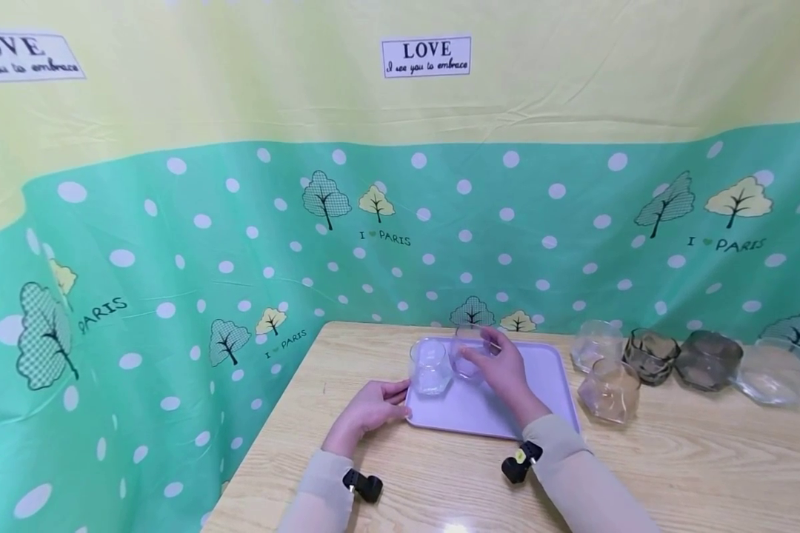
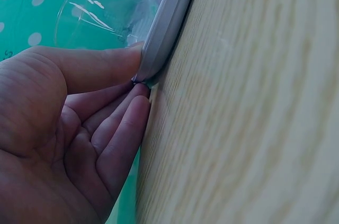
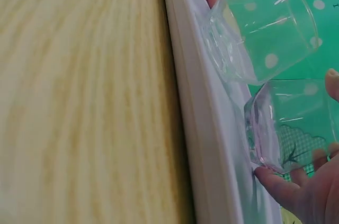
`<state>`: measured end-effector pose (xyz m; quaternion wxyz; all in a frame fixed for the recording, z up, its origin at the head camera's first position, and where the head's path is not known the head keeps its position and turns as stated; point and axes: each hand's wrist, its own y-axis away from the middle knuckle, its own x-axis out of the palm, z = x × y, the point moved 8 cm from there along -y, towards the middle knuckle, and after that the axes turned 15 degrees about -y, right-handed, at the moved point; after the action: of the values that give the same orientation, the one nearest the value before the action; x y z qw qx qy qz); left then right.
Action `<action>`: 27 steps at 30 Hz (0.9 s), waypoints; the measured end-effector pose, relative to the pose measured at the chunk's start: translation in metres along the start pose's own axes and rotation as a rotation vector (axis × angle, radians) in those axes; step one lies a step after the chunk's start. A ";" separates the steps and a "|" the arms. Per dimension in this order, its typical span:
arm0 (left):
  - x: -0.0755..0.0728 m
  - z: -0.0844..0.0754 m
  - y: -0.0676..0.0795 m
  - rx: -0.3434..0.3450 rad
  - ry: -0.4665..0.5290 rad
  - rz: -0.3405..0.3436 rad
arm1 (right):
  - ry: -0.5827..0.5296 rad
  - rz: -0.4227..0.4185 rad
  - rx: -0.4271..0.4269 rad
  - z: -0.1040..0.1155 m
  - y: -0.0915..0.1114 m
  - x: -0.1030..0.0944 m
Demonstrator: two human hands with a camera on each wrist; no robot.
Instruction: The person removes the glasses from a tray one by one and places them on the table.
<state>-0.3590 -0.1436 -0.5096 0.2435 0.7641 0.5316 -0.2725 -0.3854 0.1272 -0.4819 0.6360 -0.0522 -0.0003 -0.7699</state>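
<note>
A lavender tray (image 1: pixel 548 370) lies on the wooden table (image 1: pixel 707 466). My left hand (image 1: pixel 372 407) pinches the tray's left rim (image 2: pixel 168 25), thumb on top and fingers (image 2: pixel 119 134) underneath. A clear faceted glass (image 1: pixel 430 368) stands upright on the tray's left part, and it also shows in the left wrist view (image 2: pixel 103 17). Just right of it, my right hand (image 1: pixel 501 368) grips a second clear glass (image 1: pixel 469 352) at the tray's far side. In the right wrist view that held glass (image 3: pixel 290 123) rests at the tray surface with my fingertips (image 3: pixel 275 184) on it, beside the free glass (image 3: pixel 265 30).
To the right of the tray stand several more glasses: a clear one (image 1: pixel 596 345), a pinkish one (image 1: pixel 610 390), a dark smoky one (image 1: pixel 650 356), a grey one (image 1: pixel 710 360) and a clear one (image 1: pixel 776 371). A green dotted cloth (image 1: pixel 440 222) hangs behind and left of the table.
</note>
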 end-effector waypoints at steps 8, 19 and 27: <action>-0.001 0.001 0.000 -0.011 -0.010 0.000 | -0.236 -0.038 0.105 -0.004 0.015 -0.004; -0.002 0.000 0.000 0.005 -0.008 -0.005 | -0.125 -0.001 0.044 0.007 0.029 -0.006; 0.000 -0.001 0.000 0.010 0.000 0.001 | -0.100 0.012 0.018 0.016 0.038 -0.018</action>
<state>-0.3593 -0.1434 -0.5089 0.2397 0.7655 0.5299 -0.2753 -0.3435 0.1388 -0.4696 0.6403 -0.0849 -0.0385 -0.7625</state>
